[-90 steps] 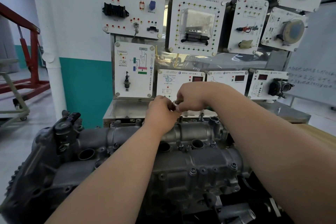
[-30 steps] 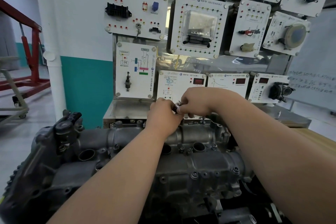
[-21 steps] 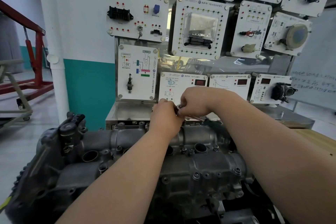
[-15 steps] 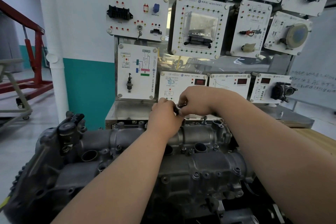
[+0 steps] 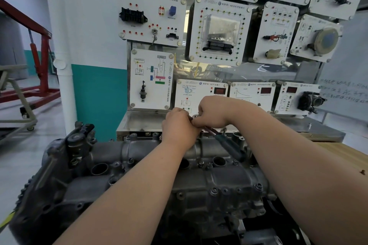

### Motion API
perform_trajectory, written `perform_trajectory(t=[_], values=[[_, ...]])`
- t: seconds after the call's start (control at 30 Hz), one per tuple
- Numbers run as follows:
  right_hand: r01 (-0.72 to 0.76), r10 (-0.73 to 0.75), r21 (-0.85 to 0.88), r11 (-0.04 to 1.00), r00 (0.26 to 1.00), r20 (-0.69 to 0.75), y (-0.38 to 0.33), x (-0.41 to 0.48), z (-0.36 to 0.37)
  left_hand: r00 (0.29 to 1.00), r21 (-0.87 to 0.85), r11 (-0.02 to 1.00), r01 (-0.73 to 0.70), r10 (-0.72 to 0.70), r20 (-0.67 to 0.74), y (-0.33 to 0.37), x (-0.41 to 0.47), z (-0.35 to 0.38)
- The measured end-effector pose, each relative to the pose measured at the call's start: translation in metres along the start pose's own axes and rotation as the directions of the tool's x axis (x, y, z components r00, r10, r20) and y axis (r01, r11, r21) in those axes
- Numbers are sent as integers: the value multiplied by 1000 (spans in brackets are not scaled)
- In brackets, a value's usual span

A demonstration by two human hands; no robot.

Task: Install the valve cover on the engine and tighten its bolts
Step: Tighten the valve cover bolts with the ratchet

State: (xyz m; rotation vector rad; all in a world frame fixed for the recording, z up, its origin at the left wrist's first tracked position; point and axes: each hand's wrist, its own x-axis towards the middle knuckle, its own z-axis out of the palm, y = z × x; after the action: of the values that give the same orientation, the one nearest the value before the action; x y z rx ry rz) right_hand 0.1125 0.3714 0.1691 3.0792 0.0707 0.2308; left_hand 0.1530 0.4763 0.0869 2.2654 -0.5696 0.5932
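Hands together above the far edge of the cover (image 5: pixel 219 181), knuckles touching. Right hand (image 5: pixel 213 112) curled, fingertips pinching the small metal head of a wrench (image 5: pixel 229 146); its reddish shaft and green handle slant from under that hand down toward the cover's far right part, and whether the handle touches the cover can't be told. Left hand (image 5: pixel 180 125) curled against the same head from the left, back of hand to camera, fingertips hidden, so its grip can't be told. Both forearms cross over the cover from the near side. Cover is grey cast metal, seated on top of the engine (image 5: pixel 49 195), long axis left-right, filling the lower middle of the view. Bolts (image 5: pixel 214 191) sit in a row along the cover's near right edge, more along its middle; how tight they are can't be told. Round plug holes (image 5: pixel 99 168) open along the cover's centre line, one left of the left arm, one between the arms. Dark bracket stands at the cover's left end. Steel tray (image 5: pixel 139 121) just behind the cover. Board of white training panels (image 5: pixel 151 20) rises behind the cover, with gauges, connectors and red displays. Wooden worktop (image 5: pixel 348 155) right of the cover. White pipe (image 5: pixel 63 85) and red hoist (image 5: pixel 39 51) well left of and behind the cover. Whiteboard (image 5: pixel 344 89) with handwriting far right of the cover.
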Motion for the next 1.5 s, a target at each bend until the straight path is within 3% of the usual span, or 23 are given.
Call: perform_trajectory(t=[0.13, 0.3, 0.5, 0.77, 1.13, 1.3, 1.4, 1.5], values=[[40, -42, 22, 999, 996, 77, 4, 0, -4, 999, -88, 996, 10, -5, 54, 2, -2, -4], [41, -43, 35, 999, 998, 55, 6, 1, -3, 998, -148, 988, 49, -42, 51, 3, -3, -5], [2, -7, -81, 997, 998, -62, -1, 2, 5, 1000, -26, 999, 30, -30, 7, 1, -2, 1], [86, -85, -28, 996, 995, 48, 9, 0, -4, 999, -65, 997, 29, -26, 42, 1, 0, 5], [-5, 5, -12, 1000, 999, -33, 7, -2, 2, 996, 59, 997, -40, 45, -81, -7, 3, 9], [2, -3, -26, 1000, 999, -39, 5, -2, 0, 977, 142, 980, -137, 158, -143, 0, 2, 7], [5, -6, -27, 1000, 999, -41, 7, -2, 0, 977, 187, 975, -122, 151, -149, 1, 2, 9], [13, -14, -15, 1000, 999, -41, 8, -3, 1, 982, 123, 988, -90, 109, -152, 2, 2, 9]])
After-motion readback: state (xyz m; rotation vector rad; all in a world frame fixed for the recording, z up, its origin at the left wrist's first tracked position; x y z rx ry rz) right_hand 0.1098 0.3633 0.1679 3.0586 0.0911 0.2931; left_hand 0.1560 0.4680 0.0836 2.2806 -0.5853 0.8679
